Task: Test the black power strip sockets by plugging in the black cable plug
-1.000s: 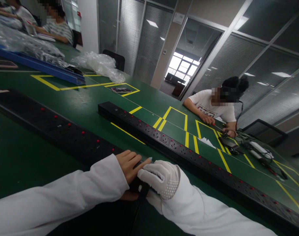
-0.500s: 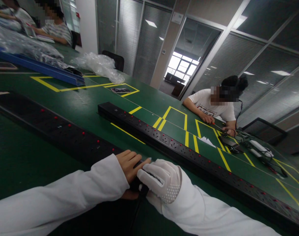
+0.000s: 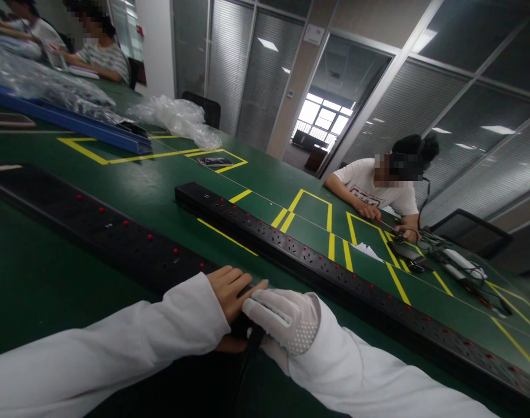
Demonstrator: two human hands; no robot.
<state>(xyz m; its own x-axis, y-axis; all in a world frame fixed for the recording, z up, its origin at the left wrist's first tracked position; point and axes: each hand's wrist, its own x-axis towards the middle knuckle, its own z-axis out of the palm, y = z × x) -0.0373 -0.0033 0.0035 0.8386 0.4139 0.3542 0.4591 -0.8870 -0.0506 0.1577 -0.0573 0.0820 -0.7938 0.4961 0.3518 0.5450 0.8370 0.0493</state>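
A long black power strip (image 3: 129, 247) with red dots along its top runs from the left edge to my hands. My left hand (image 3: 230, 291), bare below a white sleeve, is closed over the strip's right end, with the thumb side underneath. Against it, my right hand (image 3: 286, 316) in a white dotted glove is closed round a black cable (image 3: 252, 347) at that same end. The glove and fingers hide where cable and strip meet. A second black power strip (image 3: 306, 253) with sockets lies beyond, slanting down to the right, apart from both hands.
On the green table (image 3: 151, 186) are yellow tape outlines, a phone (image 3: 215, 162), a blue channel (image 3: 73, 119) and clear plastic wrap (image 3: 173, 116). Across the table a person (image 3: 360, 197) handles a tool beside tangled cables (image 3: 465, 273). Other people sit at back left.
My gloved right hand has shifted very slightly at the cable. My left hand keeps its hold on the strip's end, and the strips stay in place.
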